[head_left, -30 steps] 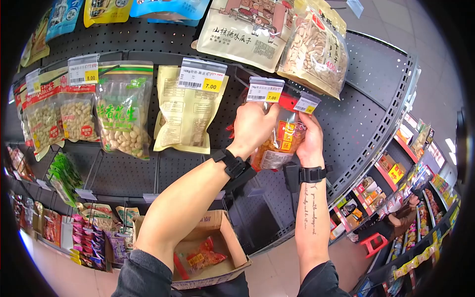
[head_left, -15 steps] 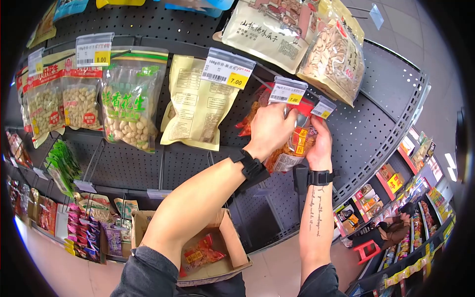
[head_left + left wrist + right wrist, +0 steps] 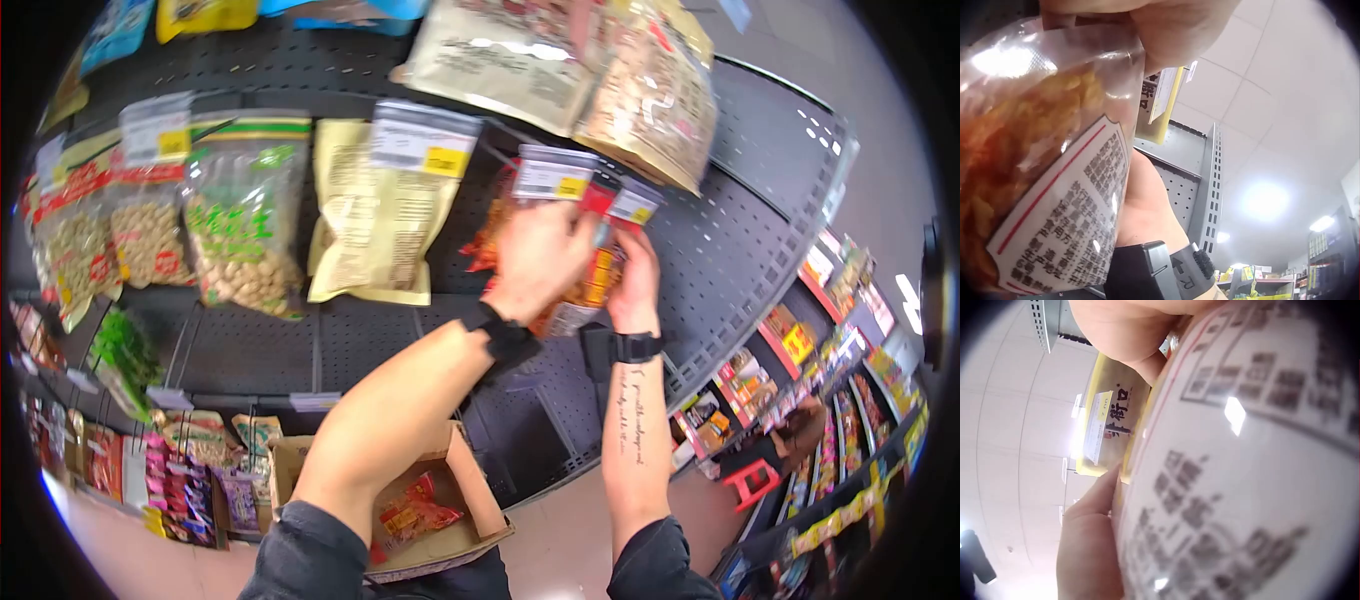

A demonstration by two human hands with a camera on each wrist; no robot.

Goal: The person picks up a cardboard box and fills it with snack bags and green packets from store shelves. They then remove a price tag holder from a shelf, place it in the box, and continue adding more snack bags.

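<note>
My left hand (image 3: 545, 255) grips the upper part of a clear snack bag (image 3: 598, 280) with orange contents and a red top edge. Its fingers curl at the bag just under a price tag (image 3: 556, 174). On the bag's other side, my right hand (image 3: 635, 278) holds the edge below a smaller tag (image 3: 634, 203). The left wrist view shows the bag's white printed label (image 3: 1072, 212) up close, with the right hand (image 3: 1147, 203) behind it. In the right wrist view the label (image 3: 1222, 481) fills much of the picture. More orange snack bags (image 3: 484, 238) hang just left.
A cardboard box (image 3: 478, 495) below holds a similar orange snack bag (image 3: 418, 510). Peanut bags (image 3: 246, 215) and a cream bag (image 3: 375, 215) hang left on the perforated shelf panel (image 3: 755, 180). Large seed bags (image 3: 650, 95) hang above. Far right, a person sits near a red stool (image 3: 750, 485).
The head view shifted and is now blurred. Both hands stay on the snack bag under the tags; the left hand has shifted slightly right and covers more of it.
</note>
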